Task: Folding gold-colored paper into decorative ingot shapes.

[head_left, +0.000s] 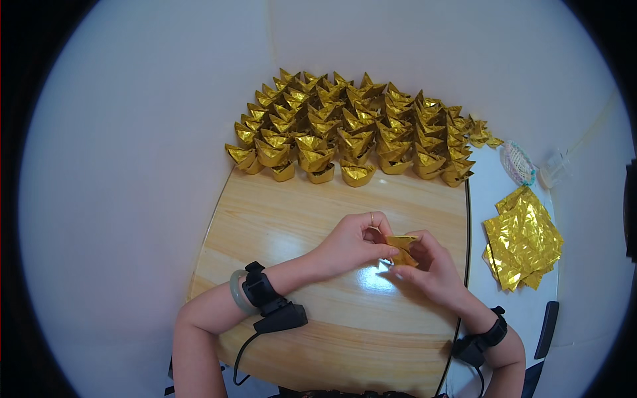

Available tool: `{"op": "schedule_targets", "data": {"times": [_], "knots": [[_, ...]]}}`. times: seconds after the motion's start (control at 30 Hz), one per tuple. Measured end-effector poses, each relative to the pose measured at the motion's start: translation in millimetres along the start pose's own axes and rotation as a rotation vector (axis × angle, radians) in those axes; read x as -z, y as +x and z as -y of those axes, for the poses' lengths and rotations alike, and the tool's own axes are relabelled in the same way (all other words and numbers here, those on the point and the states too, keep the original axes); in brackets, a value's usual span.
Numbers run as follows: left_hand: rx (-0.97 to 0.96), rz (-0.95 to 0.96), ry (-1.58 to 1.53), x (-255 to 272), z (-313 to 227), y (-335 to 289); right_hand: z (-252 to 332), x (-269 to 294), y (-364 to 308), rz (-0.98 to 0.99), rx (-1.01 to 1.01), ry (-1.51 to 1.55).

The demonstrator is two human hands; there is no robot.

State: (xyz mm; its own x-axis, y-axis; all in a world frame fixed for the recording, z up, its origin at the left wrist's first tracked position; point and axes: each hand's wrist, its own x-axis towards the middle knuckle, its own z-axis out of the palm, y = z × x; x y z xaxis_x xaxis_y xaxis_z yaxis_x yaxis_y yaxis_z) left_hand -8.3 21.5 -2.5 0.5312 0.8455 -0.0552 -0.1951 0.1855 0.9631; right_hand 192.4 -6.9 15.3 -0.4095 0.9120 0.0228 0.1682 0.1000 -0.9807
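In the head view, the person's left hand (pixel 352 242) and right hand (pixel 434 268) meet over the wood-grained bench (pixel 298 205), closed on one small folded gold paper piece (pixel 403 249). The piece sits between the two sets of fingers, at their tips. The left fingers pinch its left part, the thumb lying across the face turned toward the person. The right fingers curl around its right side, with the thumb by the lower corner. How the fingertips behind the paper press on it is hidden.

A thin ring (pixel 372 219) circles one left finger. Back from those fingers, the left wrist wears a black strap (pixel 262 292) with a box and cable, and just beside it a pale bangle (pixel 240 292); a similar black band (pixel 481 338) is on the right wrist.

Beyond the fingers, well apart from them, many gold boat-shaped folds (pixel 358 119) stand in close rows across the far part of the bench. To the right of the right fingers, on a white surface (pixel 479 199), lies an untidy stack of gold sheets (pixel 524 239). Farther off on that side are a small oval openwork item (pixel 517 162) with turquoise at its edge, a clear cup (pixel 556 169) and, next to the rows, some smaller pointed gold pieces (pixel 484 132).
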Motion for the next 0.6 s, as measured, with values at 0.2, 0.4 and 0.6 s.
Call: {"op": "schedule_targets", "data": {"times": [0.2, 0.4, 0.6], "knots": [[0.011, 0.046, 0.111, 3.2, -4.7, 1.7, 5.1, 14.9, -1.0, -0.061, 0.171, -0.308], [-0.259, -0.079, 0.688, 19.7, -4.2, 1.4, 1.1, 17.5, 3.2, -0.086, 0.651, -0.936], [-0.34, 0.024, 1.011, 11.2, 0.2, -1.2, -3.0, 21.1, 3.8, 0.117, 0.602, -0.924]]}}
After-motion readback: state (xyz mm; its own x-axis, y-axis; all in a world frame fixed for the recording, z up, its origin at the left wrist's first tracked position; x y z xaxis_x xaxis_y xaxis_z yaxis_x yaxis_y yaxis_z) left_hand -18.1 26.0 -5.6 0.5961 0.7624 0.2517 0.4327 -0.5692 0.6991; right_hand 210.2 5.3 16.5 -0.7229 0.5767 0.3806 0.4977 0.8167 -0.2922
